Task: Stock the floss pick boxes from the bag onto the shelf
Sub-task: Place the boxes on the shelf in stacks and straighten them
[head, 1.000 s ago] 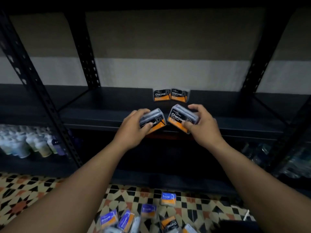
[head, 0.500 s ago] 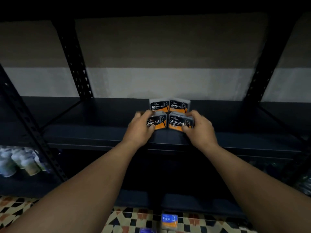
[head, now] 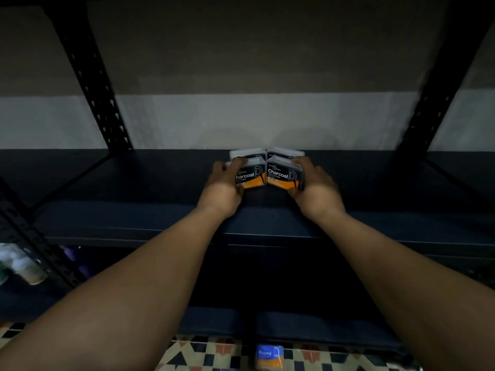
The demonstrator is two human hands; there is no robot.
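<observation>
At the shelf (head: 134, 183), the left hand (head: 223, 187) grips the left Charcoal box (head: 250, 176), the right hand (head: 316, 191) grips the right Charcoal box (head: 281, 176); the back boxes (head: 247, 152) stand just behind.

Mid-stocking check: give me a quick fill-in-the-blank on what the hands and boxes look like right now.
The left hand grips the left front box; the right hand grips the right front box, labelled ____.
Behind them on the shelf stand ____ back boxes.
The blue box on the tiled floor reads ____.
Missing words: Charcoal; two; Round.
</observation>
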